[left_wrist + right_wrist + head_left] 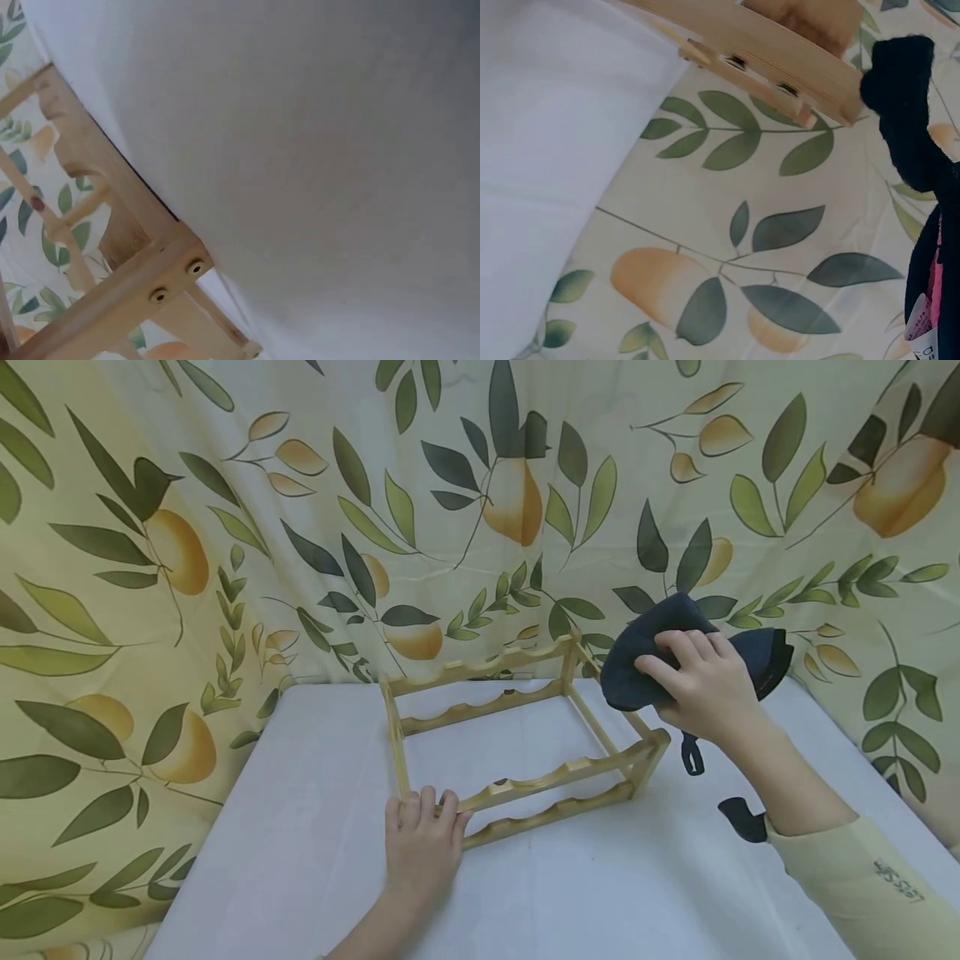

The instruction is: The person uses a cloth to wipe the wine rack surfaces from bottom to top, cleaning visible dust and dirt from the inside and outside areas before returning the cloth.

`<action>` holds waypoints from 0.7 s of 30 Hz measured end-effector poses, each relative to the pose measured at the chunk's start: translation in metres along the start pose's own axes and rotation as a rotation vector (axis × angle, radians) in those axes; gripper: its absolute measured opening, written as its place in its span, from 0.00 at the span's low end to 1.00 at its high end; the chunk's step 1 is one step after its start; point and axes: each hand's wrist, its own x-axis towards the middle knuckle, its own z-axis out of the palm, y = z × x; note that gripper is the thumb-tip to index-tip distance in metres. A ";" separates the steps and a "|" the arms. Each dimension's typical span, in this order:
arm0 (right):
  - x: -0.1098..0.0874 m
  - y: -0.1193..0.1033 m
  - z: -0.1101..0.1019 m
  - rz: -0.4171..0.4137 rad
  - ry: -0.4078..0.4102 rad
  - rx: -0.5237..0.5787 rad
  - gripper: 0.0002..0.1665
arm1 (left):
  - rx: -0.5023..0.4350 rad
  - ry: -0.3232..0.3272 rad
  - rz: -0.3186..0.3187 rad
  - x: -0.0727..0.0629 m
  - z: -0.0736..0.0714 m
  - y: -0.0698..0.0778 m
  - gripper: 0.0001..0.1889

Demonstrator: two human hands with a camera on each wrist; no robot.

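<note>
A light wooden wine rack (517, 789) with scalloped rails stands on the white-covered table. My left hand (423, 839) grips its near left corner, fingers over the top rail. The left wrist view shows a corner of the rack (176, 262) with two screw holes; the hand is out of that view. My right hand (705, 689) holds a folded navy cloth piece (637, 660) above the rack's right end. The cloth has a black edge and a dangling loop (693, 755). In the right wrist view, the cloth's loop (904, 97), pink inside and white tag appear at the right edge.
The white tabletop (300, 827) spreads around the rack. Behind it hangs a curtain (465, 602) printed with leaves and orange fruit, close to the rack's back rail. A small black device (742, 819) sits at my right wrist.
</note>
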 end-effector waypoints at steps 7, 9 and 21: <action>-0.016 -0.004 0.000 0.036 -0.047 0.000 0.28 | -0.113 0.043 0.169 0.002 -0.007 -0.020 0.18; -0.019 -0.004 0.000 0.048 -0.063 0.000 0.29 | -0.194 0.110 0.241 0.004 -0.008 -0.031 0.18; -0.034 -0.005 -0.002 0.095 -0.065 -0.006 0.25 | -0.562 0.088 0.565 0.022 0.032 -0.117 0.35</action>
